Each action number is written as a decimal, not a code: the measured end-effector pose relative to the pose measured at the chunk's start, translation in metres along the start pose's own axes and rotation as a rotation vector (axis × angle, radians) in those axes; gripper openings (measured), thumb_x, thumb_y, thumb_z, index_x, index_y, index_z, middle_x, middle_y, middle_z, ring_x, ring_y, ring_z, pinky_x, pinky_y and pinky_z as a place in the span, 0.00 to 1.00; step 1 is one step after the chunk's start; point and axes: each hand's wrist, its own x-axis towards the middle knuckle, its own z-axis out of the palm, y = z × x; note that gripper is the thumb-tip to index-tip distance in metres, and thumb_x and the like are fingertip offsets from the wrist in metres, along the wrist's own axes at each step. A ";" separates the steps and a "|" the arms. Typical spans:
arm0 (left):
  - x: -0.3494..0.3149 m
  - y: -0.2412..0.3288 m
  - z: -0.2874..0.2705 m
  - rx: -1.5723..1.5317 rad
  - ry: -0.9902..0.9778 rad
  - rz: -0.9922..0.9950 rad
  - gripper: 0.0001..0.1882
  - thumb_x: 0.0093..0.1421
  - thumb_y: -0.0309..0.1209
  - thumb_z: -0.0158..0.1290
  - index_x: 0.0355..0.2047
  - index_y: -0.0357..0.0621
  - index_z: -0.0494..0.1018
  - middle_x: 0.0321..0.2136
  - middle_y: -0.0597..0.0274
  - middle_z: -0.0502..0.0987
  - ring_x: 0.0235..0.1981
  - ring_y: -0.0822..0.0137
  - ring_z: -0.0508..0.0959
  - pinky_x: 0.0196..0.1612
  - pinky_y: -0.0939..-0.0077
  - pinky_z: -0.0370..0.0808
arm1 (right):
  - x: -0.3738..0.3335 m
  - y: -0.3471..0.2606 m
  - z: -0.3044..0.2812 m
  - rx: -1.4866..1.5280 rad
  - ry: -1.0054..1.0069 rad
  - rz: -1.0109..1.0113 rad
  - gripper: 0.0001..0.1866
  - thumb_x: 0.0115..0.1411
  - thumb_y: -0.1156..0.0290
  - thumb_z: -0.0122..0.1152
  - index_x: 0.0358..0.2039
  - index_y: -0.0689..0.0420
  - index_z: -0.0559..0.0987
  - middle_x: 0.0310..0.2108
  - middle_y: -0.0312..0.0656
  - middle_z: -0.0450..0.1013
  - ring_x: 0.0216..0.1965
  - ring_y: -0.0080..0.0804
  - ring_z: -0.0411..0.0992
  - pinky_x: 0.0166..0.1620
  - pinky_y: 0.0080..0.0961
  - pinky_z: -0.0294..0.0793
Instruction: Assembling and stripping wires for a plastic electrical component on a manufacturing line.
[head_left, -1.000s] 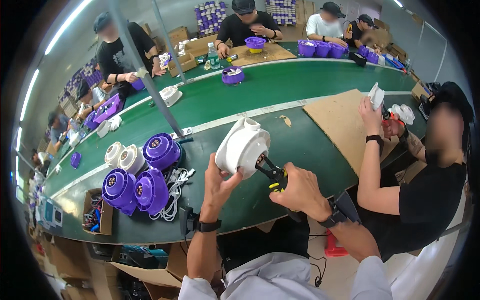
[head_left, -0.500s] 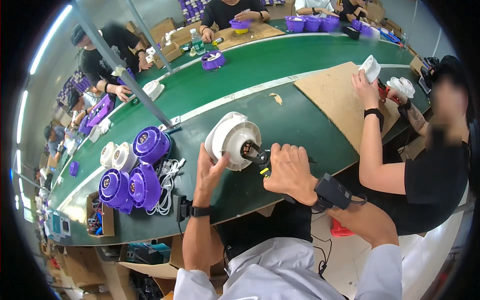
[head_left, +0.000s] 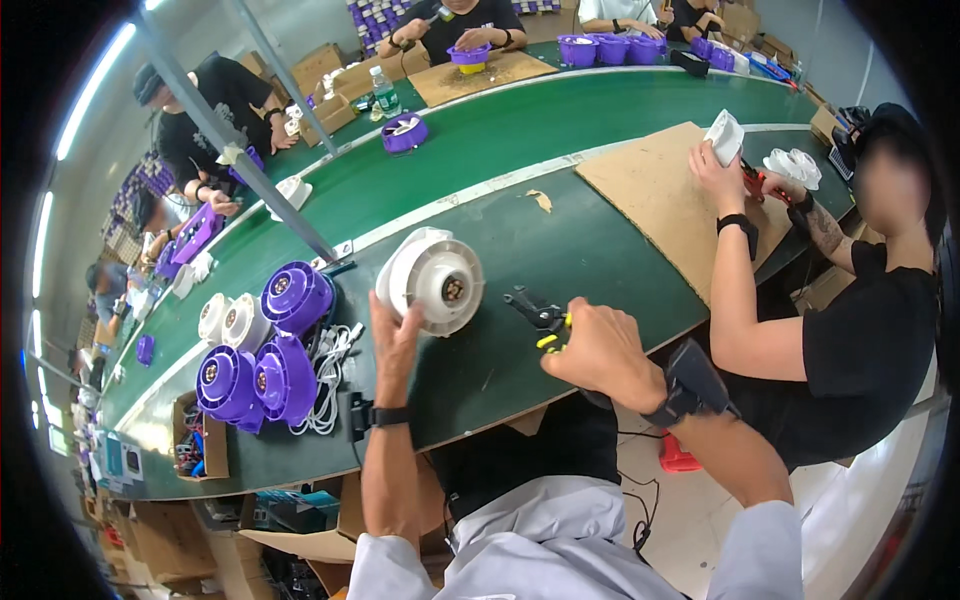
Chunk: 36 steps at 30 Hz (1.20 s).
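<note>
My left hand (head_left: pixel 392 340) grips a white round plastic housing (head_left: pixel 418 275) by its left side, tilted up off the green table. A dark hub with small copper-coloured contacts sits in the middle of its face. In my right hand (head_left: pixel 603 352) is a pair of pliers (head_left: pixel 538 312) with dark jaws and black-and-yellow handles. The jaws point at the housing, a short gap away from it, and are slightly parted. Left of my left hand stand several purple housings (head_left: pixel 297 298) and two smaller white round parts (head_left: pixel 243 318).
White cables (head_left: pixel 325 385) lie beside the purple housings. A cardboard box (head_left: pixel 215 450) of small parts stands at the table's left edge. A metal post (head_left: pixel 265 195) rises from the table. To the right, a co-worker (head_left: pixel 850 350) handles a white part and red-handled pliers over a cardboard sheet (head_left: pixel 650 195).
The pliers have come away from the housing's hub, moving right with my right hand. My left hand has shifted the housing slightly left, its face now turned more toward me.
</note>
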 end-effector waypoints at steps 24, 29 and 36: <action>0.005 0.018 -0.062 -0.075 0.170 -0.640 0.19 0.65 0.42 0.52 0.44 0.36 0.73 0.37 0.60 0.78 0.36 0.69 0.80 0.43 0.64 0.81 | 0.045 0.052 0.050 1.004 0.012 -0.021 0.34 0.51 0.60 0.73 0.55 0.59 0.70 0.39 0.38 0.67 0.41 0.26 0.67 0.47 0.26 0.70; 0.000 0.027 -0.065 -0.198 0.094 -0.609 0.20 0.62 0.35 0.57 0.50 0.38 0.69 0.39 0.61 0.77 0.43 0.68 0.78 0.50 0.62 0.76 | 0.051 0.058 0.064 0.727 -0.086 -0.105 0.40 0.46 0.50 0.77 0.53 0.62 0.70 0.43 0.46 0.71 0.45 0.38 0.70 0.52 0.36 0.70; 0.008 0.026 -0.061 -0.451 0.054 -0.751 0.22 0.64 0.40 0.55 0.52 0.38 0.70 0.46 0.54 0.77 0.42 0.63 0.81 0.48 0.59 0.80 | 0.058 0.069 0.057 0.676 -0.277 -0.150 0.39 0.44 0.53 0.77 0.51 0.61 0.71 0.44 0.49 0.70 0.48 0.43 0.68 0.52 0.38 0.67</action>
